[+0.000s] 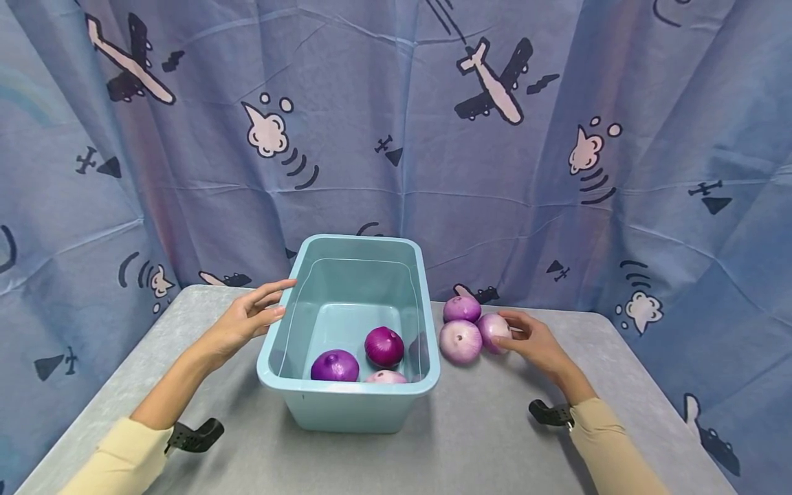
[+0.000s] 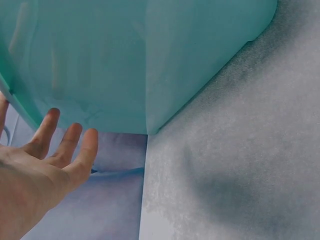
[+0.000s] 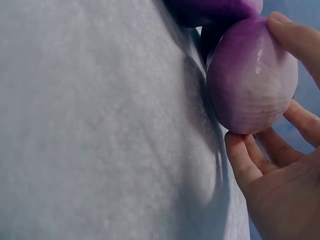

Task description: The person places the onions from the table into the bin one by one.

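"One round, pale purple and white onion [image 1: 491, 328] is gripped between the thumb and fingers of the person's right hand [image 1: 537, 342]. Does it touch the table?"

"That cannot be told; it is just beside two others on the grey tabletop [image 1: 470, 426]: a large, round, whitish-purple onion [image 1: 460, 342] in front and a smaller, darker purple onion [image 1: 461, 309] behind."

"And the left hand [image 1: 246, 317]?"

"Its fingers are extended and apart, at the left rim of a light-blue, rectangular plastic bin [image 1: 348, 407]. How firmly they touch it cannot be told."

"What lies in the bin?"

"A glossy, deep magenta onion [image 1: 384, 346], a bright violet onion [image 1: 335, 366] to its left, and a pale pink onion [image 1: 386, 377], mostly hidden by the bin's front wall."

"And the printed marks?"

"They are drawings on the blue fabric curtain [image 1: 346, 213] behind the table: pale airplanes [image 1: 495, 89] with dark wings, and outlined white cloud puffs [image 1: 267, 132]. Each wrist carries a black band, below a cream sleeve [image 1: 120, 457]."
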### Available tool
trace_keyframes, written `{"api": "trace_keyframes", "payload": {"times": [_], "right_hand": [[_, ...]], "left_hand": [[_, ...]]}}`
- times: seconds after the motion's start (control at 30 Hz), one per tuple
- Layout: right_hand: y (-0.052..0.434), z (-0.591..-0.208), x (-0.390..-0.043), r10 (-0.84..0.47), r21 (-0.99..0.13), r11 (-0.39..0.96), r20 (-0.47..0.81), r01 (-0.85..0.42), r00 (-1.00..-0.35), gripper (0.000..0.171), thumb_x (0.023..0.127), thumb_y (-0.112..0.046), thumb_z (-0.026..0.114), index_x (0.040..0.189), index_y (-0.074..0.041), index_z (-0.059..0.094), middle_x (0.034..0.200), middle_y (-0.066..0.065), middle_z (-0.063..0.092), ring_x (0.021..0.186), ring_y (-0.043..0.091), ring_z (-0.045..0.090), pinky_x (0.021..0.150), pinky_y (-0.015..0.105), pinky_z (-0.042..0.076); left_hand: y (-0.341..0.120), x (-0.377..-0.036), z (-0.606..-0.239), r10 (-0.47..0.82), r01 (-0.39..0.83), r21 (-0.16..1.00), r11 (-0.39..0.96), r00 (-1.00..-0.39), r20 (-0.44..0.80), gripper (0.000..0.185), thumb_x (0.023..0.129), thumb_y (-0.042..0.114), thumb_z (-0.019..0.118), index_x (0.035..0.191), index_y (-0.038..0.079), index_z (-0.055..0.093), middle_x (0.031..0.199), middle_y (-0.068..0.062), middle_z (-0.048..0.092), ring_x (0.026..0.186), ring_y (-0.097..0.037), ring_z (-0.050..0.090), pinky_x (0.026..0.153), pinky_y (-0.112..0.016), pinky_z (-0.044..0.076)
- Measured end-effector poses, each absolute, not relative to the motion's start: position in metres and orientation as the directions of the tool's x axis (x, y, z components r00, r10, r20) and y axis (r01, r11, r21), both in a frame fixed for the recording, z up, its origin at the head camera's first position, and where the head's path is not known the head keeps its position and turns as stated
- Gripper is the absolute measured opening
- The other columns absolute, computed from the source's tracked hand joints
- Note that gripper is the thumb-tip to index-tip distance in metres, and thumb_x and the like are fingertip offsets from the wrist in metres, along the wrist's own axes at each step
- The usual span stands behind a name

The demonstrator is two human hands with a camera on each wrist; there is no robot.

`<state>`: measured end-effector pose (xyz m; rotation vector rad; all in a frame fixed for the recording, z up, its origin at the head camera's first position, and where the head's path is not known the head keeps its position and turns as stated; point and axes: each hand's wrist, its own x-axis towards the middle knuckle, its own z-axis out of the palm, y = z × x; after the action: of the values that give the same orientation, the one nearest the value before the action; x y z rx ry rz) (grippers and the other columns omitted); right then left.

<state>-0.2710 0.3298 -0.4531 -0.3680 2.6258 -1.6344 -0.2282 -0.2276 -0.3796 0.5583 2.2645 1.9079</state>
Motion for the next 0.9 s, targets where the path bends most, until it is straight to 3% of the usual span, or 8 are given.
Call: {"api": "trace_keyframes", "payload": {"times": [0.23,0.6,0.9], "right_hand": [[0.336,-0.452,-0.270,-0.203,-0.894,0.401,0.127,-0.201,-0.971,0.064,0.091,-0.011,0.078,0.145,0.007,0.047,0.140,0.030,0.050,0.120,0.042,0.054,0.088,0.021,0.048],[0.346,-0.439,-0.260,-0.176,-0.868,0.469,0.090,-0.164,-0.980,0.066,0.094,-0.022,0.077,0.148,0.001,0.047,0.143,0.027,0.049,0.123,0.041,0.053,0.087,0.020,0.047],[0.347,-0.429,-0.254,-0.170,-0.875,0.452,0.105,-0.172,-0.980,0.064,0.094,-0.021,0.076,0.147,0.001,0.047,0.143,0.027,0.049,0.122,0.040,0.053,0.086,0.021,0.049]], "left_hand": [[-0.227,-0.228,-0.380,0.347,0.194,0.971,0.143,-0.928,0.134,0.056,0.103,0.019,0.061,0.155,0.013,0.042,0.150,-0.022,0.043,0.127,-0.037,0.052,0.100,-0.060,0.040],[-0.228,-0.228,-0.379,0.365,0.210,0.966,0.151,-0.920,0.143,0.055,0.104,0.019,0.060,0.155,0.012,0.042,0.149,-0.022,0.045,0.123,-0.030,0.056,0.098,-0.047,0.047],[-0.228,-0.228,-0.380,0.365,0.209,0.966,0.150,-0.920,0.143,0.055,0.104,0.019,0.060,0.156,0.012,0.041,0.149,-0.022,0.044,0.123,-0.030,0.056,0.100,-0.054,0.043]]}}
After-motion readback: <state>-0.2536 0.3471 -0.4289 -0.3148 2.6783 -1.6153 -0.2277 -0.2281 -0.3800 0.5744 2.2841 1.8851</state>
